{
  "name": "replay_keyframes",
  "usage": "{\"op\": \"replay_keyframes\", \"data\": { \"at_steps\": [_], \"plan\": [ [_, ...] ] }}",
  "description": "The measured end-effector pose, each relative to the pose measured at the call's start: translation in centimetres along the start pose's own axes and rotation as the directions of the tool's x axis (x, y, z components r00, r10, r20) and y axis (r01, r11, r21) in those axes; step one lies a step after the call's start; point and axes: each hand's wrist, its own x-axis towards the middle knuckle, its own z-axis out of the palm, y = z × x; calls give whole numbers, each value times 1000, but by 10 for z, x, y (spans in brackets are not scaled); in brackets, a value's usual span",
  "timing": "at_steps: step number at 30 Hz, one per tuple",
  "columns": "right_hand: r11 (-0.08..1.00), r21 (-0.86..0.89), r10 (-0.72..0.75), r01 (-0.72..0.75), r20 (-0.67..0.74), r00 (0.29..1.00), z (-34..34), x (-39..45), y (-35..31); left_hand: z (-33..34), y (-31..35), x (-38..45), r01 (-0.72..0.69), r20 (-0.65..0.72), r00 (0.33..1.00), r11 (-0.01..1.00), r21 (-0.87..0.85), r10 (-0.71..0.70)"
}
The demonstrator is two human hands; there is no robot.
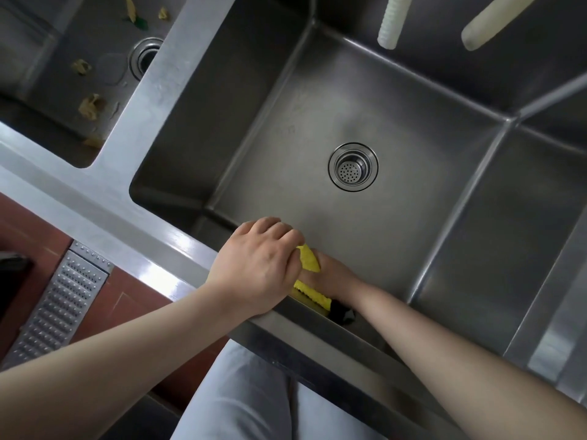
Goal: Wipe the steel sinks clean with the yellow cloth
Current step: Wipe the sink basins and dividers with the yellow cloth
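- Two steel basins show: the main sink point(317, 128), square with rounded corners and brushed walls, and a second sink point(63, 100) at upper left, split off by a flat steel divider point(152, 100).
- Main sink floor: a round perforated drain point(353, 167) at centre.
- Second sink: an open drain point(144, 57) and several tan scraps point(90, 104) on its floor.
- Two pale hoses point(394, 19) hang over the far wall of the main sink, one ribbed, one smooth.
- Floor below the front rim: red tiles point(28, 220) and a studded metal grate point(54, 309).
- The cloth point(308, 257), yellow with a wavy edge and a dark end, lies at the sink's near wall, between both hands.
- Left hand point(257, 265): fingers curled together, gripping the cloth's upper part.
- Right hand point(333, 276): mostly hidden behind the left hand and cloth; its grasp cannot be told.
- Grey trousers point(247, 392) fill the bottom centre.
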Motion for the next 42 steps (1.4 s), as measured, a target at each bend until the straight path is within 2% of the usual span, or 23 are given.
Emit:
{"op": "replay_keyframes", "data": {
  "at_steps": [8,11,15,19,24,31,34,37,40,42],
  "plan": [
    [999,-4,39,-39,-24,999,2,25,28,-4,2,1,22,43,999,1000,3,-22],
    [995,-99,19,-25,-65,998,2,38,38,-4,2,1,19,33,999,1000,-5,-19],
    [968,-243,54,-65,-52,997,1,48,37,-4,1,1,23,35,999,1000,-5,-23],
    [919,-372,104,-130,-89,991,-1,62,38,-4,1,1,15,37,999,1000,-27,-14],
    [865,-428,198,-263,-192,961,3,69,35,-5,0,1,-12,43,999,1000,-23,13],
    [713,-648,154,-268,-228,961,7,76,20,-1,-5,1,-80,6,997,995,-56,80],
    [699,-663,169,-269,-212,963,6,77,20,-3,-8,-1,-112,-17,994,989,-100,111],
    [701,-668,169,-250,-185,968,3,76,20,-7,-16,-4,-168,-50,985,983,-70,164],
    [761,-599,177,-250,-179,968,-1,75,27,-17,-38,-7,-196,-78,978,980,-45,192],
    [833,-492,189,-253,-178,966,-3,72,31,-24,-63,-5,-184,-99,979,982,-33,180]
  ]
}}
